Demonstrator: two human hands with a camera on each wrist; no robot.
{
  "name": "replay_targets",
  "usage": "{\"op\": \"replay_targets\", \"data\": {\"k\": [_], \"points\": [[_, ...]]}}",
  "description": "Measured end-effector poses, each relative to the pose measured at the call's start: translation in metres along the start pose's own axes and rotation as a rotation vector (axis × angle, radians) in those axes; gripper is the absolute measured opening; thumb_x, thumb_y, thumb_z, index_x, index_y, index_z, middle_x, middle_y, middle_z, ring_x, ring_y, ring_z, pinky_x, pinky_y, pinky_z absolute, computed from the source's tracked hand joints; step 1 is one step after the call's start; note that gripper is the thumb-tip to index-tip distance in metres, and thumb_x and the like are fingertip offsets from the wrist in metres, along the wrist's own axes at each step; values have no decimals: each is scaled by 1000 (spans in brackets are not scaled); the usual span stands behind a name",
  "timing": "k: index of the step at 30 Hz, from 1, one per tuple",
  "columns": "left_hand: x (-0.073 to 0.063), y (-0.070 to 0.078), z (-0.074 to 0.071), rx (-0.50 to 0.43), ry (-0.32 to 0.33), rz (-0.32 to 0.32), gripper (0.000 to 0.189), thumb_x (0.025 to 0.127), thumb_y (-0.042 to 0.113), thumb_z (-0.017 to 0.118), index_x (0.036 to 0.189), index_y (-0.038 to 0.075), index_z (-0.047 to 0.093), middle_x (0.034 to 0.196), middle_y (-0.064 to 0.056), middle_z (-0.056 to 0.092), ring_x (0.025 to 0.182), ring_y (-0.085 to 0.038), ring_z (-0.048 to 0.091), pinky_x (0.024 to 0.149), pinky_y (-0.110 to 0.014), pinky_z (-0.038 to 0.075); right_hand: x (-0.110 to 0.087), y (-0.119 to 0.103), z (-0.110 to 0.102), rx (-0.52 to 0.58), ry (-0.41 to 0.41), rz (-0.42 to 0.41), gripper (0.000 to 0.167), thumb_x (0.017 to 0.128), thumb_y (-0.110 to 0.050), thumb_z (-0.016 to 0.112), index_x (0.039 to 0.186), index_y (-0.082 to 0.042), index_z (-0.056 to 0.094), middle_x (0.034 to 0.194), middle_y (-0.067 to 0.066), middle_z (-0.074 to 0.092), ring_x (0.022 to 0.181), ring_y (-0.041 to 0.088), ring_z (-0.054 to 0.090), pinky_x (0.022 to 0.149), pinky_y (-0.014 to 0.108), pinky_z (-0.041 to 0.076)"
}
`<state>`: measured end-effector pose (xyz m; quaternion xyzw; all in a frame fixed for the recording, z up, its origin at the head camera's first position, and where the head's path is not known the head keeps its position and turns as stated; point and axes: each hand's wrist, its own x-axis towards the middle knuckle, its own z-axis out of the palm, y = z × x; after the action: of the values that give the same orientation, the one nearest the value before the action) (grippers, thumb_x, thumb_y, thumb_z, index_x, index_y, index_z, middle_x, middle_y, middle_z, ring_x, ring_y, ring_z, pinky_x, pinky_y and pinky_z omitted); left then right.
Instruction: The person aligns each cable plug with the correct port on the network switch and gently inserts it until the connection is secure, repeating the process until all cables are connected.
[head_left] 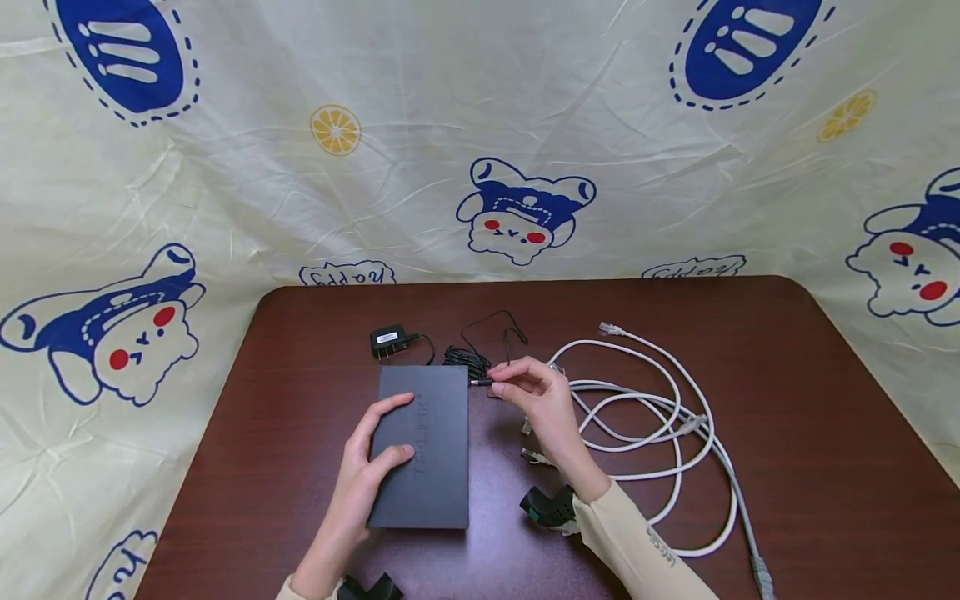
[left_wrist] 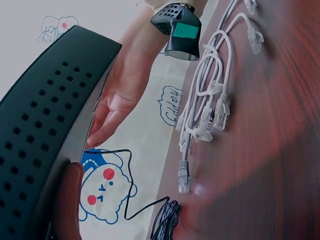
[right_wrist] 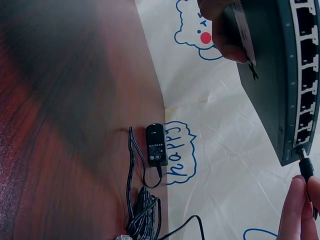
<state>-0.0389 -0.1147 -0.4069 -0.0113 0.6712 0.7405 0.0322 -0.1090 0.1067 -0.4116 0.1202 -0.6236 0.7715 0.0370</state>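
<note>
A dark grey network switch (head_left: 441, 492) is gripped by my left hand (head_left: 363, 471), thumb and a finger over its top face in the head view. Its row of Ethernet ports (right_wrist: 307, 55) shows in the right wrist view. At the end of that row, my right hand (head_left: 546, 412) pinches a black barrel power plug (right_wrist: 306, 169), whose tip is right at the switch's power socket. From the plug a thin black cord (left_wrist: 129, 185) runs to a tied coil (head_left: 467, 360). The slotted side (left_wrist: 50, 110) of the switch fills the left of the left wrist view.
A black power adapter (head_left: 388, 340) lies beyond the switch, toward the table's back edge. White Ethernet cables (head_left: 678, 408) lie in loops on the right, partly under the right forearm. A patterned cloth (head_left: 405, 208) hangs behind the brown table (head_left: 810, 417).
</note>
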Motion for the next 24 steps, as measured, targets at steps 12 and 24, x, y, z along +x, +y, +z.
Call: {"op": "replay_targets", "data": {"k": [12, 24], "points": [[-1, 1, 4, -29, -26, -8, 54, 82, 0, 57, 132, 21, 54, 129, -12, 43, 109, -34, 42, 80, -46, 41, -3, -1, 0, -14, 32, -58, 8, 81, 14, 64, 88, 15, 61, 95, 9, 66, 88, 19, 64, 75, 28, 53], [-2, 3, 6, -60, -39, -14, 54, 82, 0, 56, 132, 22, 54, 127, -14, 42, 106, -36, 44, 74, -47, 46, -6, -6, 0, -75, 22, -121, 6, 80, 12, 66, 85, 10, 64, 95, 18, 64, 88, 21, 64, 73, 25, 51]]}}
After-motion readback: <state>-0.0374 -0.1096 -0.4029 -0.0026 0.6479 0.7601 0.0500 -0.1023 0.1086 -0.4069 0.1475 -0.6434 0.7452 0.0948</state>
